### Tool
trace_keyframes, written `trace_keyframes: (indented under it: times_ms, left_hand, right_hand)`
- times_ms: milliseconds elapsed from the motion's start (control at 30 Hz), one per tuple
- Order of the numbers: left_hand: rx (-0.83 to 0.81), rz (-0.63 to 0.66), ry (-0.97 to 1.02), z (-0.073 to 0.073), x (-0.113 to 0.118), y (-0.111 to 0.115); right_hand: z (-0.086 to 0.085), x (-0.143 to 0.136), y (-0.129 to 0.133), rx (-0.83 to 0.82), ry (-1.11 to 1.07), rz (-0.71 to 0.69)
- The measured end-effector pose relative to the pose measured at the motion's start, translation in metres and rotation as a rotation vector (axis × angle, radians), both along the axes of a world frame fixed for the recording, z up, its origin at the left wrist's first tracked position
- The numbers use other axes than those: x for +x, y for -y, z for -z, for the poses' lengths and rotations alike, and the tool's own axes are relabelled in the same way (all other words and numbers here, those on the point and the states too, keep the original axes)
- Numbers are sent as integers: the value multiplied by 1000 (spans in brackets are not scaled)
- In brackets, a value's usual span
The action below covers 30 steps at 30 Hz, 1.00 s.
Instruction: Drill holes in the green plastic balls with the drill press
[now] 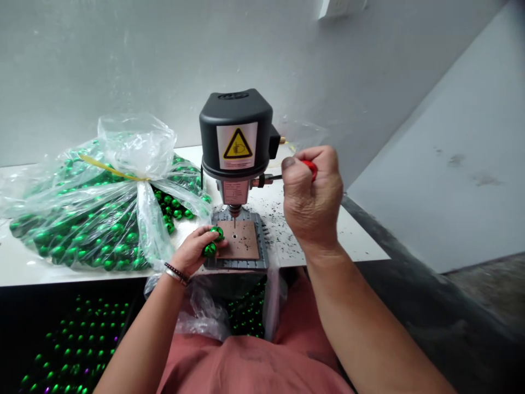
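Two shiny green balls (210,250) are held in the fingers of my left hand (194,249), at the left edge of a brown board (246,246) with a small hole. That board lies on the grey base of a small black drill press (235,128), which carries a yellow warning label. Its thin bit (235,223) points down just above the hole, clear of the balls. My right hand (314,197) is wrapped around the red-knobbed feed lever (314,171) on the press's right side; most of the knob is hidden by the fingers.
A clear plastic bag (123,219) of green balls, tied with a yellow strip (110,168), fills the white table's left side. Dark shavings (283,230) litter the table around the base. More green balls (77,339) lie below the table, and an open plastic bag (200,317) hangs before my lap.
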<state>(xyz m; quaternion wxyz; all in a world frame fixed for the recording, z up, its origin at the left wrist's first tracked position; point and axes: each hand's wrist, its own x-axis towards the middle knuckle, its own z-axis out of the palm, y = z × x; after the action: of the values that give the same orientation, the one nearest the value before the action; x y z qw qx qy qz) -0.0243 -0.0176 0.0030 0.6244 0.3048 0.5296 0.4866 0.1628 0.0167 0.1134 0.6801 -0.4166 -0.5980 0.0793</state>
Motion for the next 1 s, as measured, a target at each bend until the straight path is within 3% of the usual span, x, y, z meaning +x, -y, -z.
trace_keyframes:
  times_ms: [333, 600, 800, 1000]
  left_hand:
    - [78, 127, -713, 1, 22, -20]
    - [106, 229, -835, 0, 25, -22]
    - [201, 207, -1132, 8, 27, -26]
    - [231, 231, -1145, 8, 30, -27]
  right_hand:
    - [2, 3, -1, 4, 22, -27]
    - [1, 3, 1, -11, 43, -16]
    - [1, 4, 1, -21, 31, -28]
    - [4, 5, 4, -26, 44, -30]
